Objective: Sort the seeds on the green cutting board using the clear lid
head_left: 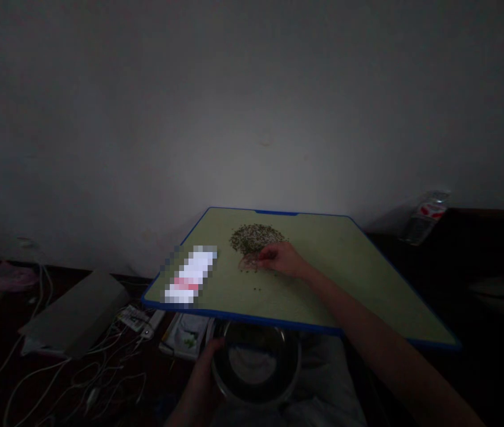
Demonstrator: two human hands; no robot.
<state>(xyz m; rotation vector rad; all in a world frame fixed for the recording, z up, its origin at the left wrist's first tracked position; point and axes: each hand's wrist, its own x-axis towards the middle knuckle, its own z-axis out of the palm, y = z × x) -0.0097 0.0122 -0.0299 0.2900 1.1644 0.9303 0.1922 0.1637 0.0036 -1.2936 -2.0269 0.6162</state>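
Observation:
A heap of small dark seed-like bits (257, 237), mixed with paler ones, lies on a pale green board-topped table (323, 249) with a blue edge. At the near side of the heap, my right hand (281, 259) is closed with fingertips together on a small, see-through, pinkish round thing (248, 262); its kind is unclear in the dim light. Below the table's front edge, a round shiny metal bowl (294, 370) sits over my lap. My left hand (209, 362) grips its left rim, thumb over the edge, other fingers hidden. The bowl's contents are too dark to make out.
A lit, blurred-out phone-like rectangle (193, 276) lies on the table's left side. Tangled white cables (95, 379), a power strip (151, 325) and a grey box (78, 314) are on the floor at left. A plastic packet (427, 216) stands by the wall (252, 118) at right.

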